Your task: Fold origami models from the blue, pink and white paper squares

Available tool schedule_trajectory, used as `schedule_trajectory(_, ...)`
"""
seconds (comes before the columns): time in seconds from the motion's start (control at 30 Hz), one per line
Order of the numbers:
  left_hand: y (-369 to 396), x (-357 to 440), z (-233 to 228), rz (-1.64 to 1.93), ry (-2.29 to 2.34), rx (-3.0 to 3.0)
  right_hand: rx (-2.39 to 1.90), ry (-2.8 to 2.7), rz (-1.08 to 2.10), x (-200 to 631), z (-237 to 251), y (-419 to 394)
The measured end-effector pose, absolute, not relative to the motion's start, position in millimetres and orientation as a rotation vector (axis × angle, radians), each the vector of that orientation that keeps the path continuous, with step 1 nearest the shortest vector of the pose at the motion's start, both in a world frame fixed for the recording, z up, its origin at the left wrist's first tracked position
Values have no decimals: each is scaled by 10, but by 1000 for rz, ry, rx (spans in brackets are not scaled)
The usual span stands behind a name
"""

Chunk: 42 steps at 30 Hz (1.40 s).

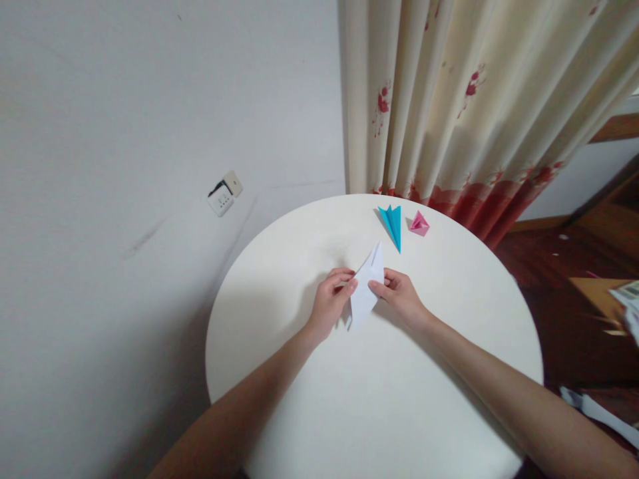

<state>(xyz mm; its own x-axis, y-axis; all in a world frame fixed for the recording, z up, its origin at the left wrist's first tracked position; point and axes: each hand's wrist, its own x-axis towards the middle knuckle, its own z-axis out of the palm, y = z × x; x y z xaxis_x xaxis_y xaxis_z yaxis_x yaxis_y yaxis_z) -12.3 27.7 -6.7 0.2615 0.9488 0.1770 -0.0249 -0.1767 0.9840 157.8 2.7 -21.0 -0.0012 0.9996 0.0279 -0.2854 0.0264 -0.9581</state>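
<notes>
A folded white sheet of paper (365, 296), pointed at its top and bottom ends, is held tilted just over the table between my hands. My left hand (333, 297) grips its left edge, thumb on the near face and fingers behind. On the right edge, my right hand (398, 293) pinches it with the thumb in front; its other fingers are partly hidden behind the paper. Beyond the hands lie a blue paper plane (393, 226) and a small pink folded paper piece (419, 225).
The round white table (379, 412) stands close to a white wall with a socket (220, 199). A cream and red curtain (449, 100) hangs behind its far edge. At the right, papers (630, 299) lie on a wooden surface above a dark floor.
</notes>
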Motion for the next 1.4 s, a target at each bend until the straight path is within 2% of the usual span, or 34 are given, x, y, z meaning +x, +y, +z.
schedule_trajectory(0.33, 296, -100, -174, 1087, 843, 1231, -993, -1004, 1314, 1595, -269, 44)
schedule_trajectory(0.7, 286, -99, -116, 1137, 894, 1321, -894, -1071, 1425, 1555, -256, 22)
schedule_trajectory(1.1, 289, -77, -127, 1069, 932, 1407, -936, -1149, 1316, 1538, -295, 21)
schedule_trajectory(1.4, 261, -71, -90, 1098, 934, 1439, -843, -1186, 1365, 1542, -262, 8)
